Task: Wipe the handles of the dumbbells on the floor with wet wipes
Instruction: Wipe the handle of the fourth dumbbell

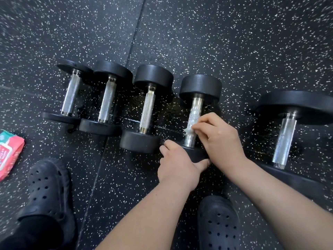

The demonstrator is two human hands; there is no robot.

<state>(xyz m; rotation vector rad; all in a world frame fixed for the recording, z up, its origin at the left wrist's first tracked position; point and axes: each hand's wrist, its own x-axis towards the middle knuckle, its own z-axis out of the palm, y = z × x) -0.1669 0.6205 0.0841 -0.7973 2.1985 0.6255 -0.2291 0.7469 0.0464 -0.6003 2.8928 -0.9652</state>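
Right hand: the right hand [218, 139] pinches a crumpled wet wipe [189, 128] between thumb and fingertips and presses it against a steel bar.
Handle in work: this is the knurled handle [196, 107] of the fourth dumbbell [200, 85] from the left. The wipe sits on the near half, and the far half shows bare.
Left hand: the left hand [175, 165] grasps the near head [196, 153] of the same dumbbell, fingers over its top edge and thumb beneath, steadying it.
Row: five dumbbells lie side by side with their handles running near to far. The first dumbbell [71, 92], second dumbbell [107, 101] and third dumbbell [147, 109] crowd together on the left. The large fifth dumbbell [284, 139] lies apart on the right.
Done so far: by my reading, the fourth handle is partway wiped. Nothing on the three handles to the left shows whether they have been cleaned.
Left to do: probably the far half of this bar. If the row runs left to right, the fifth handle is also left.
Supplies: a pink pack of wipes [10, 152] lies at the left edge, well apart from both hands.
Surroundings: there is a black speckled floor [216, 42] and two black clogs [48, 186] at the near edge.
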